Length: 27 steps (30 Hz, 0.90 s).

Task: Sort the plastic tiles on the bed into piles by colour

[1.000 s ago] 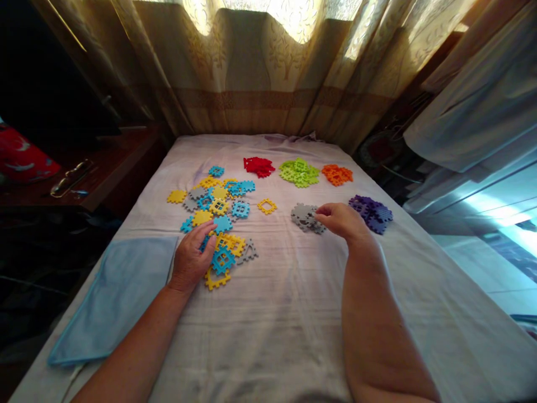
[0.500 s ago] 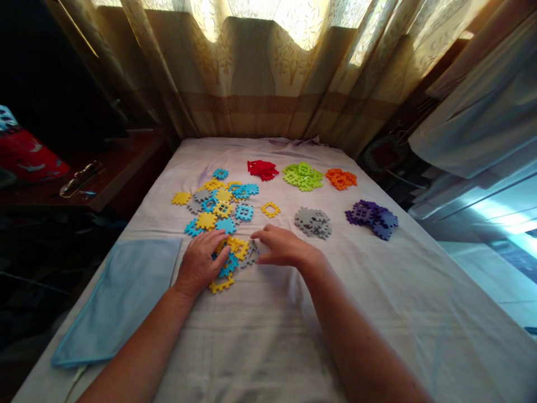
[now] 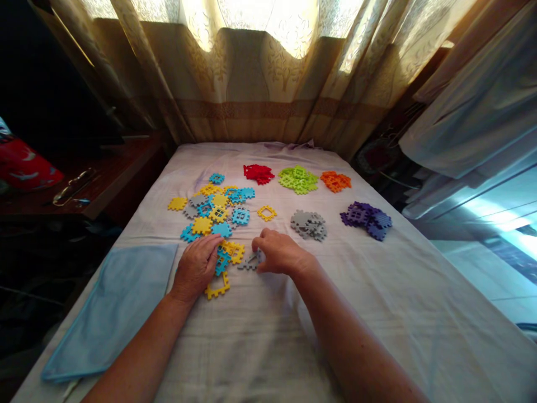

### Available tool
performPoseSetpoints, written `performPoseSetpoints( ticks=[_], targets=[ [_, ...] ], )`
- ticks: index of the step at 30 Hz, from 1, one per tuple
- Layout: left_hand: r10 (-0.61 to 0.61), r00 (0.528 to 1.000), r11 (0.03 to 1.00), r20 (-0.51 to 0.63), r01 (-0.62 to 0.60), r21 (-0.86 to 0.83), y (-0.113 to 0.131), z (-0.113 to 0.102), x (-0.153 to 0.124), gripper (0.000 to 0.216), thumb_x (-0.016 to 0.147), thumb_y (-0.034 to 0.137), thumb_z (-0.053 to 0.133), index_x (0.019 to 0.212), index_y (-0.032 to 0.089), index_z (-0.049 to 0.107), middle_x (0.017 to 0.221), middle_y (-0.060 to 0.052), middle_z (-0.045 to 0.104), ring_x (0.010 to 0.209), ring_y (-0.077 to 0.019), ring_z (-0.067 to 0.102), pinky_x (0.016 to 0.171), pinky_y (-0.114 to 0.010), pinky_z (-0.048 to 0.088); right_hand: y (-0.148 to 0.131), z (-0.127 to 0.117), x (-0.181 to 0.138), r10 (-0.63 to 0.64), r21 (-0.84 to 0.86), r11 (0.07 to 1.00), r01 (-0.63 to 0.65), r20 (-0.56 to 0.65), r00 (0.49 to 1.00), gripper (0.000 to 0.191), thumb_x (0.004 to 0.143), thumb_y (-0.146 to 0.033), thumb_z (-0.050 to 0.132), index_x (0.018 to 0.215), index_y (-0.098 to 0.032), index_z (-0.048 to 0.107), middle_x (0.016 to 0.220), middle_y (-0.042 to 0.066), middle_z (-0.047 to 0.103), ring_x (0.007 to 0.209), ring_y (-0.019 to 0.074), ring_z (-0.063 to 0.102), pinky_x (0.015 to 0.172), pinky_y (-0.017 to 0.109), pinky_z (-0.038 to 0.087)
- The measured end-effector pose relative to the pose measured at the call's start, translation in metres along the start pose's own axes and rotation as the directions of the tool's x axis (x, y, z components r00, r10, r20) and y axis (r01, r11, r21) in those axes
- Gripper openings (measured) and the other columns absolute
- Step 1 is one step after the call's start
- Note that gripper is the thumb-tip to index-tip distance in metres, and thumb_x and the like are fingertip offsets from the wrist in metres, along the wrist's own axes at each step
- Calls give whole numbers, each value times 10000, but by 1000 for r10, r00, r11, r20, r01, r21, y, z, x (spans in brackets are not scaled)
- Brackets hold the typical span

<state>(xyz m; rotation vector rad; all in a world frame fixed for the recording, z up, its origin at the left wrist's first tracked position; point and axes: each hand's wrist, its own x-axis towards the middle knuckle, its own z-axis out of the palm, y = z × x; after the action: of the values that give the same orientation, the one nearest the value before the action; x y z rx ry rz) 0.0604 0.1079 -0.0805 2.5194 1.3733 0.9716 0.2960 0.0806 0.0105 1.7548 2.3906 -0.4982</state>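
Note:
On a bed with a pale sheet [image 3: 268, 324] lies a mixed heap of yellow, blue and grey puzzle tiles [image 3: 213, 210]. My left hand [image 3: 197, 266] rests palm down on the near end of that heap, fingers curled over blue and yellow tiles. My right hand [image 3: 279, 252] is closed in a pinch on a grey tile [image 3: 250, 261] at the heap's right edge. Sorted piles lie farther off: red [image 3: 259, 173], green [image 3: 298, 179], orange [image 3: 335, 181], grey [image 3: 309, 224] and purple [image 3: 366, 215]. A lone yellow frame tile [image 3: 267, 212] lies between heap and grey pile.
A light blue folded cloth [image 3: 121, 302] lies on the bed's near left. A dark wooden side table [image 3: 84, 184] stands to the left with a small object on it. Patterned curtains [image 3: 260, 73] hang behind the bed. The bed's right edge drops beside draped fabric [image 3: 474, 117].
My right hand left the grey pile and crossed left to the mixed heap, where it now pinches a grey tile. My left hand stayed on the heap.

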Motion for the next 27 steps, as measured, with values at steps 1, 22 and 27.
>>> performPoseSetpoints(
  ticks=[1,22,27],
  targets=[
    [-1,1000,1000,-2,1,3,0,0,0,345,972,313,385,1144,235,673,1203,-82,707,1137,-245,638,1028,-471,481,-2,0,0,-2,-15,1000,2,-6,1000,461,726,-385,778,1153,-238,687,1202,118,624,1051,270,632,839,311,479],
    [-20,999,1000,35,21,-19,3,-3,1,394,984,433,401,1110,195,689,1187,-94,711,1147,-249,636,1032,-450,480,137,-12,-41,687,239,720,-651,-111,719,446,882,-539,532,1070,-205,758,1075,112,747,1007,260,677,806,314,470],
    [-3,1000,1000,14,3,-13,2,-3,0,355,967,427,444,1098,211,693,1186,-87,713,1139,-251,640,1028,-451,486,126,-19,-39,721,238,690,-684,-140,679,489,899,-579,490,1081,-212,758,1090,120,743,1007,274,676,794,330,468]
  ],
)
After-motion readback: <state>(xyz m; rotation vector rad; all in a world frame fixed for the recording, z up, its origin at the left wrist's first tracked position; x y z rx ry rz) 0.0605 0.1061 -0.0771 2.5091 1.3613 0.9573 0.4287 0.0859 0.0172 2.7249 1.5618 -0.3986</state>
